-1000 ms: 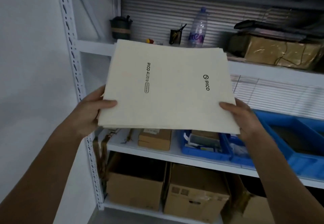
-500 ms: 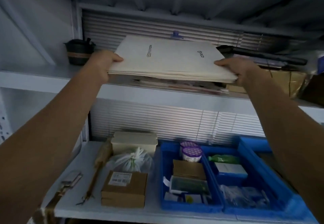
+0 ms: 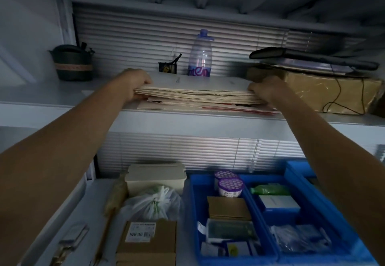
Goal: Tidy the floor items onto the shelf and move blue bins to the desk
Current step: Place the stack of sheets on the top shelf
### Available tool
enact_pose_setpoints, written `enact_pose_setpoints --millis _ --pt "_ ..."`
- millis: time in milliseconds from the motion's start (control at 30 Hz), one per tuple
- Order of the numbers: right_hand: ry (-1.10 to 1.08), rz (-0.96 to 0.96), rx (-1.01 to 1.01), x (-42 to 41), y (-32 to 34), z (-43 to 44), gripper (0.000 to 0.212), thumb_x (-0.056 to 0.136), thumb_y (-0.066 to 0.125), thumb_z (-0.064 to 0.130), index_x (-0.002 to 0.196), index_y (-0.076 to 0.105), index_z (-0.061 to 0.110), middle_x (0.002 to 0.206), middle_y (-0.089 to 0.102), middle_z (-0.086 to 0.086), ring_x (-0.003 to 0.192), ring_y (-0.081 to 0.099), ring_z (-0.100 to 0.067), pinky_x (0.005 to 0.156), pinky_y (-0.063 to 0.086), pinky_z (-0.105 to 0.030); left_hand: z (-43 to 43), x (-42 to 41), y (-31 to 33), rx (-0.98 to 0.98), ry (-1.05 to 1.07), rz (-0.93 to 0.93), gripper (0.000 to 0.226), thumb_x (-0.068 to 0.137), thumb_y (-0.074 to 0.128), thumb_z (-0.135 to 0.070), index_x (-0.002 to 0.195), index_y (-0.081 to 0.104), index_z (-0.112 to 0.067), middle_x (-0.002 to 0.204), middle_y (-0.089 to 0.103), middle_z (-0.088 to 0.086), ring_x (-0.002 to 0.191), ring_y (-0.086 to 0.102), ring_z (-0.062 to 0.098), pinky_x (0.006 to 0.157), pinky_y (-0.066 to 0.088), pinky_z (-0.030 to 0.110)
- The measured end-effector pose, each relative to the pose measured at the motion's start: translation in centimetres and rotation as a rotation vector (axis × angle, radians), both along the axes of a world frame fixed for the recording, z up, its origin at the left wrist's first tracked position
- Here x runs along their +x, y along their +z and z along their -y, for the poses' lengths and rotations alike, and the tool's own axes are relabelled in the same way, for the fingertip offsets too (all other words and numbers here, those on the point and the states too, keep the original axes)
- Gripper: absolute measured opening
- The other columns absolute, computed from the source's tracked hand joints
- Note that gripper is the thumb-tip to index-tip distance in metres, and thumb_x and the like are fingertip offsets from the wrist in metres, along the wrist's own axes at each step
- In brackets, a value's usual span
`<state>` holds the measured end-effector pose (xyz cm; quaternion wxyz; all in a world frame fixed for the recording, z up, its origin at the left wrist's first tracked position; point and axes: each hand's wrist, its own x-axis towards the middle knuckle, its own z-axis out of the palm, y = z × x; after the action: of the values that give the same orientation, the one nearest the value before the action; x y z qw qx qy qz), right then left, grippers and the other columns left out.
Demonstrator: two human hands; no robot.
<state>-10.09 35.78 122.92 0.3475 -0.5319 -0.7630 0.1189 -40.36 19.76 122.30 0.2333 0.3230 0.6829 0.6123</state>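
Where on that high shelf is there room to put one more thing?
The bare patch of shelf lies between the pot and the stack, and in front of the pot too. Behind the stack the cup and bottle crowd it, and right of the stack the box fills the shelf.

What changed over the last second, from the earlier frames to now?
The bag stack went from held tilted before the shelves up and forward onto the papers on the upper shelf, where it now lies flat. Left hand and right hand still grip its ends. Bottle and blue bins stayed put.
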Motion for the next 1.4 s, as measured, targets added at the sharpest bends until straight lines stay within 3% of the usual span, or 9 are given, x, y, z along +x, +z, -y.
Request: enact_pose_setpoints --millis 67,200,333,500,600,800,1100,1267,1400 --pt "-0.001 0.078 0.072 0.2 -0.4 0.9 0.061 0.09 0.053 0.053 0.127 0.063 0.006 0.131 0.06 -0.022 0.116 0.058 -0.038 0.089 0.043 -0.034 -0.1 -0.7 -0.2 -0.039 -0.026 -0.072 0.017 0.084 0.063 -0.015 0.094 0.063 -0.001 0.097 0.068 0.017 0.074 0.066 0.027 0.073 0.059 0.037" --pt "0.259 0.239 0.141 1.9 -1.6 3.6 0.086 0.08 0.053 0.077 0.15 0.038 0.029 0.16 0.03 -0.008 0.147 0.027 -0.03 0.118 0.027 -0.046 2.0 -0.2 -0.5 -0.084 -0.065 -0.36 0.09 0.07 0.079 -0.051 0.144 0.043 -0.015 0.148 0.045 0.009 0.128 0.049 0.026 0.108 0.039 0.039" --pt "0.324 0.368 0.151 2.9 -2.3 3.6 0.08 0.079 0.048 0.069 0.151 0.032 0.038 0.164 0.017 -0.007 0.152 0.012 -0.028 0.122 0.016 -0.048 3.2 0.8 -1.0 -0.188 -0.279 -0.596 0.11 0.058 0.077 -0.06 0.152 0.027 -0.032 0.159 0.026 -0.004 0.139 0.031 0.014 0.103 0.024 0.024" --pt "0.396 0.31 0.331 2.3 -3.3 2.7 0.062 0.09 0.051 0.048 0.143 0.051 0.016 0.144 0.051 -0.014 0.131 0.046 -0.025 0.102 0.03 -0.024 2.6 0.8 -1.8 -0.251 -0.261 -0.715 0.096 0.075 0.076 -0.05 0.153 0.027 -0.022 0.159 0.026 -0.004 0.143 0.03 0.017 0.099 0.02 0.019" --pt "0.436 0.286 0.252 2.5 -3.2 2.8 0.068 0.083 0.06 0.05 0.144 0.05 0.022 0.145 0.048 -0.006 0.126 0.04 -0.009 0.103 0.031 -0.026 2.6 0.9 -1.8 -0.239 -0.254 -0.731 0.097 0.075 0.075 -0.052 0.153 0.026 -0.021 0.159 0.026 -0.004 0.143 0.03 0.018 0.099 0.02 0.019" --pt "0.426 0.234 0.252 2.2 -3.4 3.0 0.05 0.091 0.065 0.035 0.139 0.056 0.025 0.141 0.053 -0.003 0.123 0.047 -0.01 0.1 0.032 -0.021 2.6 0.9 -1.7 -0.218 -0.234 -0.742 0.099 0.073 0.076 -0.053 0.153 0.027 -0.024 0.16 0.027 -0.002 0.142 0.031 0.02 0.114 0.025 0.03" --pt "0.233 0.112 0.443 1.7 -5.6 4.1 0.053 0.09 0.066 0.043 0.138 0.058 0.023 0.148 0.051 -0.007 0.143 0.036 -0.024 0.118 0.028 -0.039 3.5 1.6 -2.1 -0.104 -0.102 -0.825 0.094 0.07 0.08 -0.05 0.149 0.036 -0.025 0.154 0.037 0.001 0.137 0.04 0.022 0.098 0.028 0.023" --pt "0.21 -0.198 0.752 1.9 -7.6 6.1 0.035 0.092 0.062 0.031 0.122 0.068 0.014 0.132 0.062 -0.008 0.127 0.053 -0.02 0.106 0.042 -0.034 4.9 3.6 -4.2 0.338 0.099 -0.983 0.052 0.08 0.072 -0.037 0.129 0.06 -0.022 0.134 0.056 0.002 0.124 0.05 0.018 0.1 0.035 0.023" --pt "0.157 -0.409 0.893 3.0 -12.1 11.0 0.015 0.095 0.058 0.009 0.104 0.07 0.003 0.101 0.067 -0.009 0.095 0.061 -0.017 0.083 0.048 -0.025 6.0 7.6 -8.7 0.807 0.226 -1.107 0.016 0.088 0.064 -0.013 0.101 0.071 -0.008 0.098 0.068 0.004 0.093 0.06 0.018 0.082 0.048 0.033"
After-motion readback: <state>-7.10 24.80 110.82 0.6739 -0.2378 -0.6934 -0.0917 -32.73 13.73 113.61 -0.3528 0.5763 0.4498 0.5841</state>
